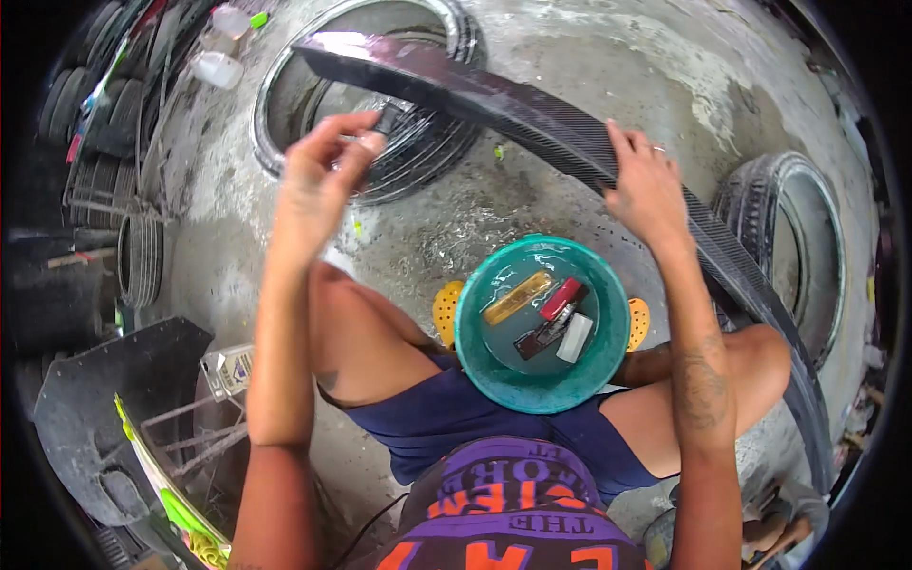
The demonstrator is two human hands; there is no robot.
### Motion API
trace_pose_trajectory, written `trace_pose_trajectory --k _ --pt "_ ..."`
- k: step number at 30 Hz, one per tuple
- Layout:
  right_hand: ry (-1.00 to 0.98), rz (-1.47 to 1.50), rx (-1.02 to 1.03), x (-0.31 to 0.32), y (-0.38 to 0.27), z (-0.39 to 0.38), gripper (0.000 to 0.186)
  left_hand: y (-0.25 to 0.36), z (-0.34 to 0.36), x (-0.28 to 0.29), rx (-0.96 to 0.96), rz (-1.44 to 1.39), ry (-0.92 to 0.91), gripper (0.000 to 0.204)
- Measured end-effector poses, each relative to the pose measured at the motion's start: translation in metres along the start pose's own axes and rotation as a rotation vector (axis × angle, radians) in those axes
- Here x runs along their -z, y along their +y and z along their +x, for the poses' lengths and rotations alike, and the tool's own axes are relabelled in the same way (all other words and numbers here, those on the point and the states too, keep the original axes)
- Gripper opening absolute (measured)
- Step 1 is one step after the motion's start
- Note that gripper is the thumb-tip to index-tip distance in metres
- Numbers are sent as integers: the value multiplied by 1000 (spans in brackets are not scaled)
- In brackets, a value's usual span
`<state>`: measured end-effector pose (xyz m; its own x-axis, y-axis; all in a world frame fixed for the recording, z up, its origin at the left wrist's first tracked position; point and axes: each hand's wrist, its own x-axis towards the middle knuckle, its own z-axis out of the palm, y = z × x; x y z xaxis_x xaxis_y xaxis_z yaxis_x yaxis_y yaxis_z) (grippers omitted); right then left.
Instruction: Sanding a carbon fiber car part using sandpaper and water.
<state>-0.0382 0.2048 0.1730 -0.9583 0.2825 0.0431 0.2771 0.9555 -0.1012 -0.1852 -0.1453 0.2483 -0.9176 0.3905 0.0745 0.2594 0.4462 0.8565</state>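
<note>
Wet concrete floor [579, 47], dotted with worn tyres [828, 247], surrounds the seated person [518, 513], whose right hand [649, 190] bends its fingers over the long dark panel [532, 119] near mid-length, seemingly to steady it where it runs from above one tyre past the right knee [760, 361]. Near the panel's far end, the left hand [332, 161] pinches a small dark block [388, 117] between thumb and closed fingers, a hold probably chosen for control. Between the legs [385, 356] stands a teal basin [518, 397] of water [503, 344] with other blocks [563, 299], likely set there for easy reach.
</note>
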Motion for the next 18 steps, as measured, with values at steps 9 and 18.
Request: trace_pose_trajectory --k 9,18 --pt "-55 16 -59 10 -12 -5 94 38 -17 -183 -402 286 83 25" --pt "45 -26 -29 6 -15 -7 88 53 -14 -197 -359 325 51 20"
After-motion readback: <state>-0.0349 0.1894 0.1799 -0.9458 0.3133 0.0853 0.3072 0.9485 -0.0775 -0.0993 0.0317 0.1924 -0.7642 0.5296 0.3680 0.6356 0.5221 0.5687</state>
